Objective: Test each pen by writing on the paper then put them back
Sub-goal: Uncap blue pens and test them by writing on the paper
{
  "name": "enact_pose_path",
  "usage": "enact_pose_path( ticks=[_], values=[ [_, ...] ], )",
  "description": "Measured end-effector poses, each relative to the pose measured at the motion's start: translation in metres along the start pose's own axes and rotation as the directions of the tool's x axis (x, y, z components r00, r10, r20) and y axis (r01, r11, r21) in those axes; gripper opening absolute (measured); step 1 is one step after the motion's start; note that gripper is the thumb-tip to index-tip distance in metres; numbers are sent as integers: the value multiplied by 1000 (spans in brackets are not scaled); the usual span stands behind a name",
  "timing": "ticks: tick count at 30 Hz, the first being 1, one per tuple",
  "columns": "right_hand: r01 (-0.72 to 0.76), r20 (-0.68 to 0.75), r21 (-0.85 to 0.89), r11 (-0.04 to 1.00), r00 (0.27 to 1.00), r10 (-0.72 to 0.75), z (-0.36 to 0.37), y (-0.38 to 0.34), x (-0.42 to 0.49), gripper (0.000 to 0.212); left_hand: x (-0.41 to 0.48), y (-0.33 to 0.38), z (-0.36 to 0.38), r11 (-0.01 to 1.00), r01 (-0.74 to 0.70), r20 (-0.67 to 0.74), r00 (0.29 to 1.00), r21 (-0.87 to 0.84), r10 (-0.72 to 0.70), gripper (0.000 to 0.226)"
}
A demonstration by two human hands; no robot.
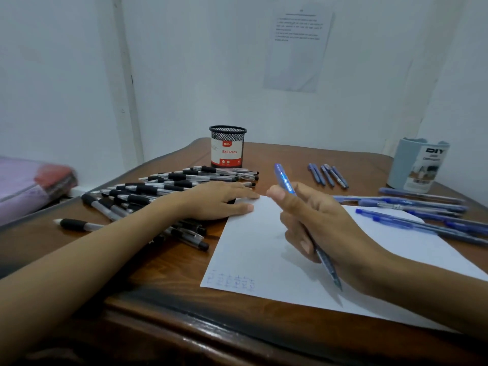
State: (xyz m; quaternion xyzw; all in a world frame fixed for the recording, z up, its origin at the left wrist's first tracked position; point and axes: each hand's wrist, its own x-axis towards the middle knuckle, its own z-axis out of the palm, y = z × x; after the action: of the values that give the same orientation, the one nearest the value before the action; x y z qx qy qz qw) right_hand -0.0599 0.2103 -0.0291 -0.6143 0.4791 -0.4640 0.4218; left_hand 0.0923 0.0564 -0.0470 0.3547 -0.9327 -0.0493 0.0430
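A white sheet of paper [253, 249] lies on the brown wooden desk [169, 262], with faint blue scribbles near its lower left corner. My right hand [317, 223] grips a blue pen [284, 178] above the paper, its tip pointing down toward me and hovering just off the sheet. My left hand [219, 200] rests flat, fingers spread, on the paper's upper left corner and on a pile of black-grip pens [148, 194]. Several blue pens [422, 215] lie to the right, some across the paper's far right corner.
A black mesh cup labelled "Ball Pens" [227, 146] stands behind the black pens. A pale blue holder [418, 165] sits at the back right. A few more blue pens [327, 175] lie mid-back. A pink and red bundle [34, 183] lies off the desk's left side.
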Motion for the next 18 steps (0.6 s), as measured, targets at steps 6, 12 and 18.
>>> enact_pose_path(
  ticks=[6,12,18],
  values=[
    [-13,3,36,999,1000,13,-2,6,4,28,0,2,0,1000,10,22,1000,24,-10,48],
    [-59,25,24,998,998,59,-3,7,3,20,-1,3,-1,1000,14,13,1000,-4,-14,45],
    [-71,31,-61,996,997,73,-3,6,4,27,-4,9,-5,998,51,35,998,21,-52,45]
  ],
)
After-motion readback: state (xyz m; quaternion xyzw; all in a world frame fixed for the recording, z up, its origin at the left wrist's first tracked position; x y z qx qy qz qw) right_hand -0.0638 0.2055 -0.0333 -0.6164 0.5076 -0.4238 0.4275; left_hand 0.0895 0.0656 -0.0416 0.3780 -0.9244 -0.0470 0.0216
